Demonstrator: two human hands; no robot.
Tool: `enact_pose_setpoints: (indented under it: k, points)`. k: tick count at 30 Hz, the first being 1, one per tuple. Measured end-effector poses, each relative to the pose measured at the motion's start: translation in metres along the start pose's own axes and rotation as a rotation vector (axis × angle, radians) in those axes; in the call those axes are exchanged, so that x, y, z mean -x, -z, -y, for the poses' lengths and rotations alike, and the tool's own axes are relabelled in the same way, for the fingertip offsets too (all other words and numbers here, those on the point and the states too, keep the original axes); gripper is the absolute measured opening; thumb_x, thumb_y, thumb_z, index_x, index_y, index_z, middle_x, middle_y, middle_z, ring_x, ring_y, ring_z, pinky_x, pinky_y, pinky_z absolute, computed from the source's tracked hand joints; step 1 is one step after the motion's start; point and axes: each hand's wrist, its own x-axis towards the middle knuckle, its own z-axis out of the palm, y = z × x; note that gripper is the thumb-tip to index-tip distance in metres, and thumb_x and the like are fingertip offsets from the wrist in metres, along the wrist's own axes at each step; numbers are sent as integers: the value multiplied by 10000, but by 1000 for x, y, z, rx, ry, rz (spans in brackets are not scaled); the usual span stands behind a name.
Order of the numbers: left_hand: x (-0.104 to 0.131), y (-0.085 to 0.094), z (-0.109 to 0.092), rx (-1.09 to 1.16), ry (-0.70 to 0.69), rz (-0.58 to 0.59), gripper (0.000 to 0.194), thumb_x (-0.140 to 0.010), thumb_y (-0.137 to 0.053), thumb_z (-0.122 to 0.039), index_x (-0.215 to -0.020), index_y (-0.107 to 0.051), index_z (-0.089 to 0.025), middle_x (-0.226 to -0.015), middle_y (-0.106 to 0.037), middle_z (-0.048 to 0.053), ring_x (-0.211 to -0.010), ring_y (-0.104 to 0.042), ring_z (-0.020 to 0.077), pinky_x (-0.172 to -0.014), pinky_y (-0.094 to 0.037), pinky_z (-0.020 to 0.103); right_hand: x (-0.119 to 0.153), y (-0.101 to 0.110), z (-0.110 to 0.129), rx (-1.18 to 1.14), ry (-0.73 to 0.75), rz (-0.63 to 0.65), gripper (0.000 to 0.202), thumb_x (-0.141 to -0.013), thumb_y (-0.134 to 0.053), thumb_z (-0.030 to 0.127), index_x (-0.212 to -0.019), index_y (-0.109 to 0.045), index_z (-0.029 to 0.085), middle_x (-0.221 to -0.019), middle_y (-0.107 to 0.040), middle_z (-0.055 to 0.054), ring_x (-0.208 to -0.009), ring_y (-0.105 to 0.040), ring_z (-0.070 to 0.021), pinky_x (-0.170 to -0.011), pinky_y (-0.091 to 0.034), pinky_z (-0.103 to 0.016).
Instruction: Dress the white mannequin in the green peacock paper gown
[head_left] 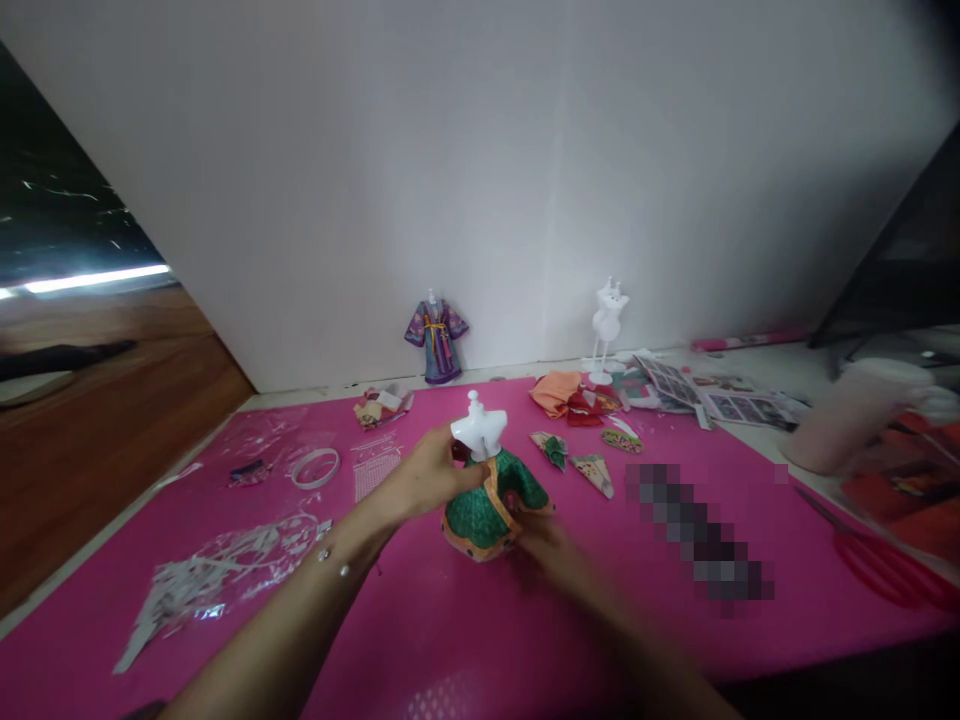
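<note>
A small white doll mannequin (480, 430) stands upright in front of me. It wears a green skirt (474, 515) with orange trim, open at the front right, where some red shows inside. At the waist my left hand (431, 475) is closed on the skirt, its thumb across the front near the trim and its other fingers behind the mannequin. Low on the right, my right hand (536, 538) touches the skirt's hem. Motion blurs that hand, and its fingertips are partly hidden against the cloth.
Along the wall stand a doll in a purple robe (437, 340) and a bare white mannequin (606, 325). Orange and red cloth (559, 392), patterned scraps (592, 472), a tape roll (315, 467) and plastic bags (225, 570) lie around. Red scissors (881, 565) and a pink mug (847, 415) are right.
</note>
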Motion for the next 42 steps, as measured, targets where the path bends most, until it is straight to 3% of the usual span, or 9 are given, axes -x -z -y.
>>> enact_pose_setpoints:
  k: [5,12,17,27,32,42]
  points:
    - [0,3,3,-33,4,-3,161,-720,-617,-213,-869,-577,-167,-787,-595,2,-771,-567,179,-745,-464,320,-6,-17,1,-308,-102,30,394,-780,-642,540,-1001,-662,214,-863,-699,-50,-695,-650,-162,-598,-505,-270]
    - [4,8,3,-22,-12,42,98,-720,-599,-193,-816,-589,-176,-785,-617,-1,-778,-582,176,-792,-473,324,-3,-5,9,-510,-54,-74,334,-695,-750,436,-921,-678,201,-856,-706,-34,-809,-656,-184,-755,-502,-299]
    - [4,8,3,-44,25,22,107,-728,-602,-217,-824,-582,-174,-778,-614,-1,-790,-590,187,-757,-473,314,-2,-3,13,-557,-39,-155,343,-553,-845,315,-805,-651,187,-822,-722,-52,-743,-668,-201,-700,-520,-323]
    - [5,6,9,-65,14,-2,116,-749,-618,-244,-842,-599,-178,-790,-635,2,-779,-597,183,-723,-478,296,-8,23,26,-475,180,-472,376,-508,-886,297,-718,-586,215,-680,-652,47,-604,-634,-134,-554,-545,-267]
    - [3,4,8,-47,8,-3,99,-734,-619,-228,-820,-603,-183,-753,-624,-10,-761,-598,176,-712,-478,289,-7,26,30,-411,224,-511,388,-503,-885,322,-716,-581,208,-650,-643,44,-557,-614,-133,-496,-542,-270]
    - [-1,2,2,-63,33,1,123,-747,-602,-264,-818,-574,-167,-766,-620,9,-752,-603,183,-711,-476,313,-18,28,26,-244,293,-506,330,-582,-809,375,-749,-571,219,-712,-615,17,-648,-610,-163,-619,-533,-340]
